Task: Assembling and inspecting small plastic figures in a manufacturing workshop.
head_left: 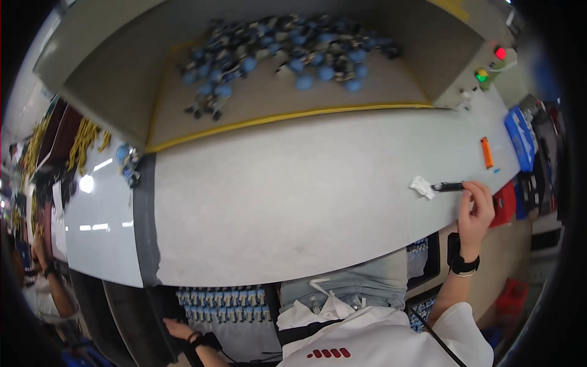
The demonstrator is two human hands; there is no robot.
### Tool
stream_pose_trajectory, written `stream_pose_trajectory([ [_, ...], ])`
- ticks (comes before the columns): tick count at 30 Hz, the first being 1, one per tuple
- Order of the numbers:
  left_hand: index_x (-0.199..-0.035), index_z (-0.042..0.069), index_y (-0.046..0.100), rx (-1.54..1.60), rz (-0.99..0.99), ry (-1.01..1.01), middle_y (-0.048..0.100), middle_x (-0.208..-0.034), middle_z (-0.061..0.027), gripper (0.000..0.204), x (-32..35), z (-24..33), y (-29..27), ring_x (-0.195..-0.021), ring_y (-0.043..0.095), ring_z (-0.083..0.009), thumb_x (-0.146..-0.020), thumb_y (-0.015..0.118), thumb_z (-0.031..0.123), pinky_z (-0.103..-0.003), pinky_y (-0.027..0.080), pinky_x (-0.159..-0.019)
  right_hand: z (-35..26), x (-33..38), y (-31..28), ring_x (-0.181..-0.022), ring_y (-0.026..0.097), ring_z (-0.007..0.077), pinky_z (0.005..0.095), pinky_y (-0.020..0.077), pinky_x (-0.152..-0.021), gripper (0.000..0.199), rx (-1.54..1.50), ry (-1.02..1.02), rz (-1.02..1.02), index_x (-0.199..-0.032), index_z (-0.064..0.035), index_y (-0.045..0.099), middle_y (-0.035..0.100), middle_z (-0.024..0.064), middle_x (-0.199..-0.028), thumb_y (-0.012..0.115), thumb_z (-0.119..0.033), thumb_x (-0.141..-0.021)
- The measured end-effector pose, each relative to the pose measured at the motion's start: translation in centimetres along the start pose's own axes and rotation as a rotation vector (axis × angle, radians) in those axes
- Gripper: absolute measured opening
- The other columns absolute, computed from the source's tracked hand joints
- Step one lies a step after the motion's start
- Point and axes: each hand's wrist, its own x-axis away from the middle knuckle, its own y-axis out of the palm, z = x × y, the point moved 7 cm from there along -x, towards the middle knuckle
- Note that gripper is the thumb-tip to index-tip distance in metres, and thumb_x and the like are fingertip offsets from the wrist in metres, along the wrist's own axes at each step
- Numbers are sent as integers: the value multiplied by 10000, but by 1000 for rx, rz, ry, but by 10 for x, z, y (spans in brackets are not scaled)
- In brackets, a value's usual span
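My right hand is closed around a black marker-like pen over the right end of the white table. The far end of the pen reaches a crumpled white tissue; whether the two touch is unclear. Down at the lower left, below the table edge, my left hand has its fingers stretched out and holds nothing that shows. It is beside a tray of small blue-and-white figures laid out in rows.
A grey bin with a yellow-edged floor holds a heap of blue-headed figures. One figure lies left of the table sheet. An orange lighter-like object and a blue tray are at right. Another person's arm shows at far left.
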Motion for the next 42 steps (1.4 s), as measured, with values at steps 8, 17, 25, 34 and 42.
stream_pose_trajectory([
  [8,-999,-8,444,253,-274,438,433,-857,-83,174,46,211,23,-707,429,-146,-947,352,130,-266,377,-641,-2,-3,1,-749,563,283,319,455,-633,199,69,23,-163,-966,-37,611,546,125,-878,587,-51,-769],
  [17,-1174,-9,362,359,-472,867,390,-1171,-176,387,110,400,11,-1000,485,-247,-806,484,-15,-350,383,-867,5,-3,-6,-708,535,247,327,413,-557,90,-6,-34,81,-793,11,550,539,118,-791,566,-77,-793],
  [25,-1173,-56,405,326,-875,907,495,-1142,-200,475,135,480,24,-1069,493,-297,-749,567,85,-370,361,-934,5,-20,24,-759,537,254,313,423,-717,226,-282,26,-39,-1018,54,521,569,160,-859,484,8,-800],
  [34,-1273,-23,355,-361,-948,1458,320,-1345,-224,584,162,581,200,-1278,231,-385,-838,505,338,-437,201,-1038,8,-15,28,-981,439,346,378,350,-881,425,-145,-15,-58,-1182,58,448,473,207,-1077,453,63,-757],
  [42,-1312,51,328,-249,-923,1083,304,-1362,-210,732,87,610,440,-1275,214,-411,-793,463,549,-486,211,-1033,-4,-17,20,-976,411,334,385,371,-836,366,-283,-4,-91,-1106,49,500,461,192,-1084,525,-14,-746],
])
